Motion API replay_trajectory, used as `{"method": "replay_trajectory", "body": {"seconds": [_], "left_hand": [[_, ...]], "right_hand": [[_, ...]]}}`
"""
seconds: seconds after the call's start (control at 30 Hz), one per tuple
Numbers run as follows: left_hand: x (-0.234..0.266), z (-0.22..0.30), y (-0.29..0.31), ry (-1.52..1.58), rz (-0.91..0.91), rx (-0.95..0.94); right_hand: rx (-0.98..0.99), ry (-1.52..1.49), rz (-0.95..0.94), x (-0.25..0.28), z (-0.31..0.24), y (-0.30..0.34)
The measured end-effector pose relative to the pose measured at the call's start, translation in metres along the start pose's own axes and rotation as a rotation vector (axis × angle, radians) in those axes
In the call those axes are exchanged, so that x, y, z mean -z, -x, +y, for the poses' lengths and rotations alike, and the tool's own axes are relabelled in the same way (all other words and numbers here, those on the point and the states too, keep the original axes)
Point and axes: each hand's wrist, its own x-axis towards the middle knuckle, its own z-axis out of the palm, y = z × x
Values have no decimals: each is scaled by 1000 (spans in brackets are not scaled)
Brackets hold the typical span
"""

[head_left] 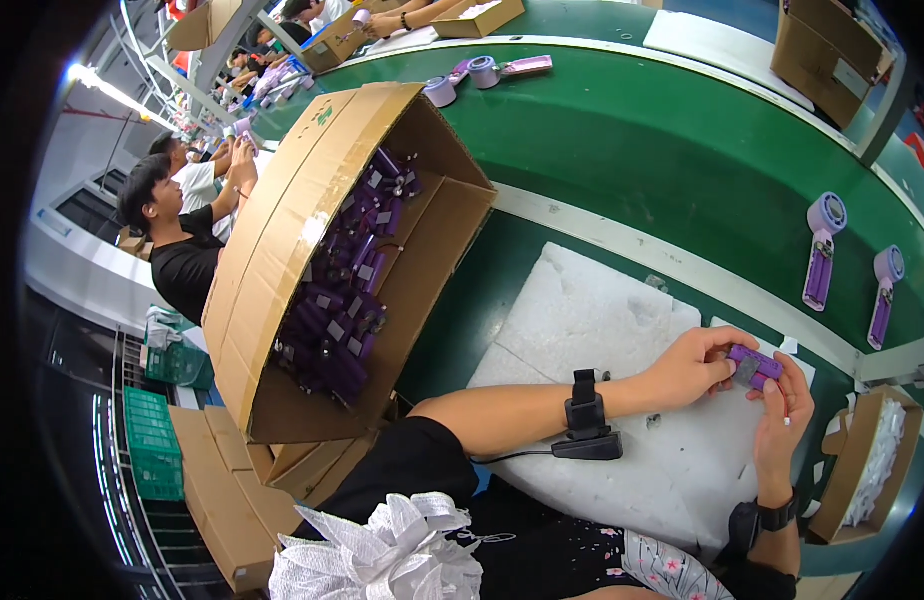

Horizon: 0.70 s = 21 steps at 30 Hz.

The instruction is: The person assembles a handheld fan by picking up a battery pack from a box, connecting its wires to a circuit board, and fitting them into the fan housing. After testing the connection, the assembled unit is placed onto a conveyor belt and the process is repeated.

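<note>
A purple battery pack (757,367), made of short cylinders with a grey pad on one side, is held between both my hands over the white foam board (602,310). My left hand (697,368) pinches its left end with thumb and fingers. Around its right and lower side, the fingers of my right hand (785,405) are closed. A large tilted cardboard box (282,250) to the left holds many similar purple packs (347,290) with grey pads and some wires.
Purple handheld fans with open handles (820,250) lie on the green conveyor (642,130) beyond the board. A small carton (830,500) of white pieces stands at the right. Co-workers (177,220) sit at the left and far side. A green crate (154,440) stands lower left.
</note>
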Motion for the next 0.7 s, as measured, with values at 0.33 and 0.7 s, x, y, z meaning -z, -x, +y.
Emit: {"method": "replay_trajectory", "body": {"seconds": [0.33, 0.7], "left_hand": [[-5, -1, -2, 4, 3, -28], [-6, 2, -1, -43, 2, -25]], "right_hand": [[-10, -11, 23, 4, 0, -1], [-20, -14, 24, 4, 0, 0]]}}
